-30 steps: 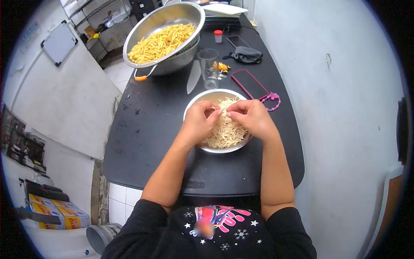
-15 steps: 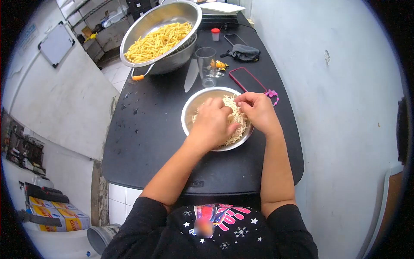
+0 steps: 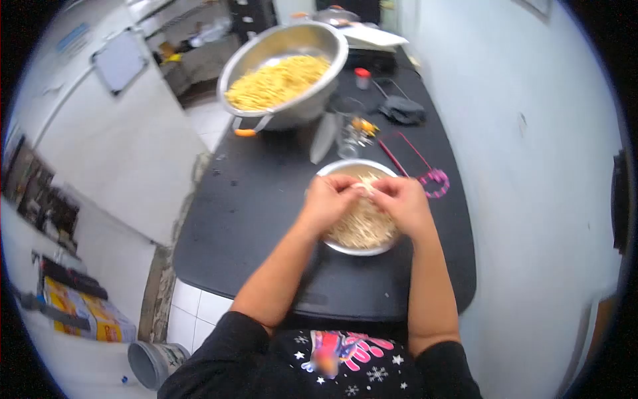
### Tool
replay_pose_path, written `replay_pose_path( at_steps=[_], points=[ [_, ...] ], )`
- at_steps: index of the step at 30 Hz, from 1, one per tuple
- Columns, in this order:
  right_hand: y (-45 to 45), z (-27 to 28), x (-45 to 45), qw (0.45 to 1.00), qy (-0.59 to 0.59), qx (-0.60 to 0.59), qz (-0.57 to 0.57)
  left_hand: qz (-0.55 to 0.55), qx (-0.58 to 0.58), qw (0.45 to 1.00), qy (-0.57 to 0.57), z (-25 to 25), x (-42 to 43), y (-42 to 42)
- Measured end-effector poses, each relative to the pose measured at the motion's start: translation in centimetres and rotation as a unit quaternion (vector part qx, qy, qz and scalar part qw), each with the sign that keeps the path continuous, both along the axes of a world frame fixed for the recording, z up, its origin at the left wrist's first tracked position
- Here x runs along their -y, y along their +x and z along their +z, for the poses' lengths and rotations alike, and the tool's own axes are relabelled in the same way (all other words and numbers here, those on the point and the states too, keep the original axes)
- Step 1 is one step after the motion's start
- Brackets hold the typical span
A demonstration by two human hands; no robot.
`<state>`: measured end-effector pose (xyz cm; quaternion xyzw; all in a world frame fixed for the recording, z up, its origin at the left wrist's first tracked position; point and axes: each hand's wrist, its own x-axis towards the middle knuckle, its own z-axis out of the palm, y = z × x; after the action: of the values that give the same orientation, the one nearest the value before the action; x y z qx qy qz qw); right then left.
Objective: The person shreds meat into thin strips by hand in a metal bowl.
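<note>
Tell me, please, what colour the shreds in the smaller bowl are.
The shreds are pale cream, seen best in the head view.

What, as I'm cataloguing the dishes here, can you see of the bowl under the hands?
The bowl is round and silvery, apparently metal, with a bright rim. It stands upright on the black table, holding thin, pale shreds; its far inner side shows bare. The left hand and right hand hide parts of it; whether they touch the rim is unclear.
</note>
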<state>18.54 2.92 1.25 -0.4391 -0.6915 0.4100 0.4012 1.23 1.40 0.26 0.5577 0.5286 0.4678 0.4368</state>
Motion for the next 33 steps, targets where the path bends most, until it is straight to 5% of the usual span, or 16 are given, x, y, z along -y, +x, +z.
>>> replay_pose_path(
  at_steps=[7, 10, 14, 17, 23, 30, 33],
  points=[
    [-1.9, 0.3, 1.3, 0.996, 0.011, -0.08, -0.042, -0.078, 0.101, 0.991, 0.027, -0.3, 0.3, -0.5],
    [-1.7, 0.0, 0.8, 0.996, 0.056, -0.023, -0.071, -0.101, 0.117, 0.988, 0.025, -0.6, 0.3, -0.4],
    [0.2, 0.0, -0.5, 0.994, -0.045, -0.095, -0.015, -0.053, 0.074, 0.996, 0.024, 0.3, 0.8, -0.5],
    [-0.9, 1.1, 0.7, 0.983, -0.091, -0.148, 0.055, -0.079, 0.151, 0.985, 0.021, -0.5, 0.3, -0.6],
    [-1.9, 0.6, 1.3, 0.979, -0.042, -0.191, 0.051, -0.111, 0.241, 0.964, -0.029, -0.1, 0.4, -1.0],
    [-1.2, -0.9, -0.3, 0.995, 0.064, -0.075, -0.023, -0.141, 0.199, 0.97, -0.017, -0.3, 0.7, -0.4],
    [-1.2, 0.2, 0.4, 0.987, -0.049, -0.151, 0.011, -0.06, 0.114, 0.991, 0.02, -0.4, 0.7, 0.0]
  ],
)
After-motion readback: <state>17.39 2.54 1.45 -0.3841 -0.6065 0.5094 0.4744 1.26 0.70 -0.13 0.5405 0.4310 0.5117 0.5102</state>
